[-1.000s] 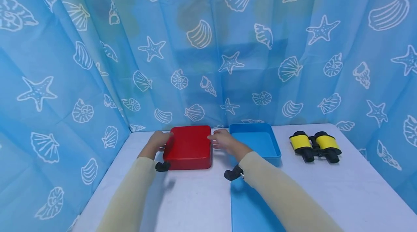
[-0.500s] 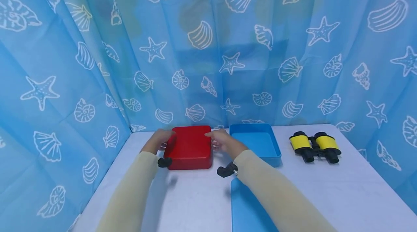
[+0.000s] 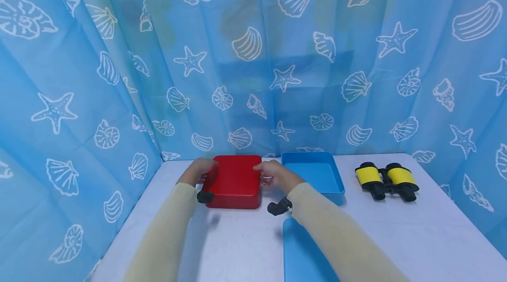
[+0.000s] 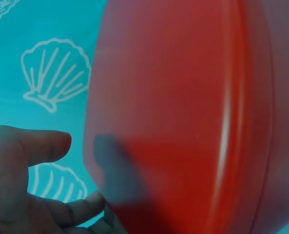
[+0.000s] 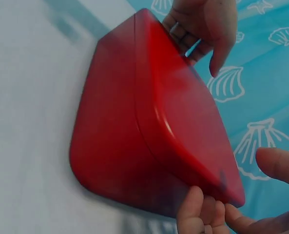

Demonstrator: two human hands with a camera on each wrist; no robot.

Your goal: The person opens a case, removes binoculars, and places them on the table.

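Observation:
In the head view a red lidded box sits at the back of the white table, its lid on with a thin seam below the lid's edge. At its left side is my left hand, fingertips touching the side while the thumb stands off the lid. My right hand is at the opposite side. Its bent fingertips touch the edge of the lid near a corner, and the thumb is apart from it. The far undersides of the fingers are partly hidden.
Right of the red box stands an uncovered blue box, partly behind my right forearm. A flat blue panel lies nearer the front, under that forearm in view. Yellow and black binoculars lie at the far right. A shell-patterned curtain encloses the table.
My right wrist has shifted left, showing more of the flat blue panel. My left hand has edged rightward over the box. The head view has turned slightly; the box seems unmoved.

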